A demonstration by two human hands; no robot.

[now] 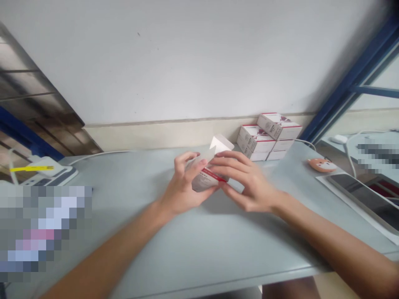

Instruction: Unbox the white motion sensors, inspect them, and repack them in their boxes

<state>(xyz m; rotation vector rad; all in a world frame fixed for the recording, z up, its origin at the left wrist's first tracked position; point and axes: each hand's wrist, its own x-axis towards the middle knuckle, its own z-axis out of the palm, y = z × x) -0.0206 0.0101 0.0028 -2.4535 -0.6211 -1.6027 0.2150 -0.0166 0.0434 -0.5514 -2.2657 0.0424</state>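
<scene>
Fingers (231, 160) curled round box, L hand (182, 189) & R hand (249, 182) both gripping white red-striped carton (208, 180) mid-frame, flap (220, 144) up. Stacked cartons (268, 137) on grey table (218, 253) by wall (187, 62), upper right.

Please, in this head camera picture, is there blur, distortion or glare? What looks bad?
In the head view, the right hand is slightly blurred, the table edge curves from wide-angle distortion, and a pixelated patch covers the lower left; light is soft, without strong glare.
</scene>
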